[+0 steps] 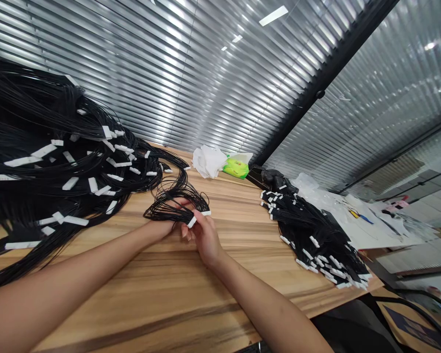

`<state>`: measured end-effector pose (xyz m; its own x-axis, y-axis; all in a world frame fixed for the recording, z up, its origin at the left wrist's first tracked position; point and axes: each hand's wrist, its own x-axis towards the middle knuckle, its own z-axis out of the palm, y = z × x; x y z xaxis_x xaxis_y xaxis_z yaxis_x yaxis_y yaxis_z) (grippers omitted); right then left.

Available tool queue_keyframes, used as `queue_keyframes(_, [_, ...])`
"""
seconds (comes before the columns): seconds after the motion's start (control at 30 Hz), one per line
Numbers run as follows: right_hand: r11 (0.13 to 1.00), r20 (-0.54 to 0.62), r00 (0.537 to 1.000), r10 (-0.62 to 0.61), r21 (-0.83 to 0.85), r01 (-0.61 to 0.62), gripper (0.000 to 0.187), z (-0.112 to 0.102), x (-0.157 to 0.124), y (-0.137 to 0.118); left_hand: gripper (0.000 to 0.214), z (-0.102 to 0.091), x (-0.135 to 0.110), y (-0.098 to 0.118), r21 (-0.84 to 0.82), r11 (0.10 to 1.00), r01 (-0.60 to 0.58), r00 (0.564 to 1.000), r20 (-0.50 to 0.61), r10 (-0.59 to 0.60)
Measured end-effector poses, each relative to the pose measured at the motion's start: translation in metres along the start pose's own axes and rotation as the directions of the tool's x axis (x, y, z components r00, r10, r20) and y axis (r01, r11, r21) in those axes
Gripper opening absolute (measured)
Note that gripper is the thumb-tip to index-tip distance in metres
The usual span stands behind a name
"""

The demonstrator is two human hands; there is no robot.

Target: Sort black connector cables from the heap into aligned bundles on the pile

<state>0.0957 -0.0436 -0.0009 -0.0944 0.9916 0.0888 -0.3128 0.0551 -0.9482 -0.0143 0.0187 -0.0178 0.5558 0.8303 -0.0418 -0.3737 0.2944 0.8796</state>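
Note:
A looped bundle of thin black wires (176, 198) with white end connectors is held just above the wooden table. My left hand (178, 220) reaches in from beneath, its fingers curled around the wires and partly hidden by them. My right hand (207, 241) pinches the bundle's end near a white connector (192, 222), thumb on top. A second white connector (206, 213) shows just past the thumb. To the left lies a large heap of black wires (69, 162) with many white connectors; strands run from beside it toward the bundle in my hands.
On the table's right lies another pile of black wires (312, 235) with white connectors. Crumpled white tissue (208, 161) and a green tissue pack (235, 166) sit at the back against metallic blinds (191, 73). Beyond are clear plastic bags (308, 189) and a yellow-blue tool (360, 215).

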Motion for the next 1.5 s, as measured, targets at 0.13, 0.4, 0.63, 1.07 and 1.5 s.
queue_keyframes(0.13, [0.977, -0.113, 0.977, -0.18, -0.136, 0.164, 0.047, -0.003, -0.001, -0.006, 0.032, 0.005, -0.001, 0.005, 0.134, 0.968, -0.213, 0.977, 0.053, 0.208])
queue_keyframes(0.4, [0.93, -0.271, 0.899, -0.344, -0.234, 0.285, 0.046, -0.012, 0.006, -0.01, 0.012, 0.009, -0.003, 0.012, 0.457, 0.848, -0.271, 0.91, -0.167, 0.381])
queue_keyframes(0.63, [0.919, -0.207, 0.925, -0.317, -0.307, 0.246, 0.05, -0.02, 0.01, -0.001, 0.013, 0.013, -0.018, 0.026, 0.731, 0.565, -0.381, 0.667, -0.206, 0.716])
queue_keyframes(1.07, [0.911, -0.122, 0.968, -0.219, -0.38, 0.158, 0.043, -0.037, 0.023, -0.009, 0.019, 0.008, -0.017, 0.02, 0.956, 0.077, -0.284, 0.722, 0.161, 0.673])
queue_keyframes(1.5, [0.828, -0.034, 0.976, -0.216, -0.536, 0.165, 0.054, -0.043, 0.024, -0.003, 0.017, 0.009, -0.017, 0.019, 0.931, 0.134, -0.34, 0.678, 0.144, 0.721])
